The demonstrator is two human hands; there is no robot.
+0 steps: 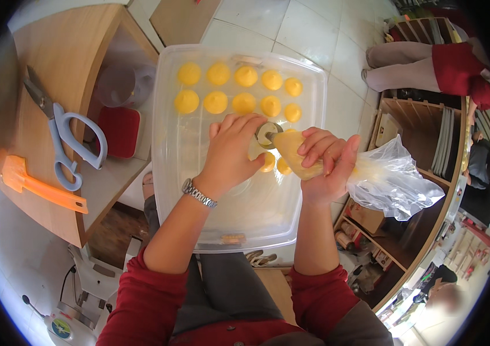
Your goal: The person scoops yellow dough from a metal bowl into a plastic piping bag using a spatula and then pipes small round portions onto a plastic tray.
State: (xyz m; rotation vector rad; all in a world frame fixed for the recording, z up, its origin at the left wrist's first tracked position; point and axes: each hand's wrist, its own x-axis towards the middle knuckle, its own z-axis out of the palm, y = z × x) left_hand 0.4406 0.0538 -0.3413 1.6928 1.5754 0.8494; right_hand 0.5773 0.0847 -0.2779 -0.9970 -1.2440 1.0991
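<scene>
A translucent plastic tray (227, 213) lies in front of me, with rows of round yellow piped mounds (215, 102), several of them peaked, across its far half. My left hand (227, 150), with a metal watch at the wrist, rests low over the tray; its thumb and fingers curve about a small round ring (261, 137). My right hand (328, 164) is closed around a clear piping bag (291, 151) of yellow mixture, its tip pointing left into the ring. The bag's loose crumpled end spreads to the right. More mounds (283, 166) show partly beneath the bag and fingers.
Left of the tray, a wooden table holds blue-handled scissors (63, 138) and an orange scraper (43, 184). A red-lidded container (119, 131) sits on a shelf below. Wooden shelving (423, 132) stands at the right, where another person (429, 63) in red is nearby.
</scene>
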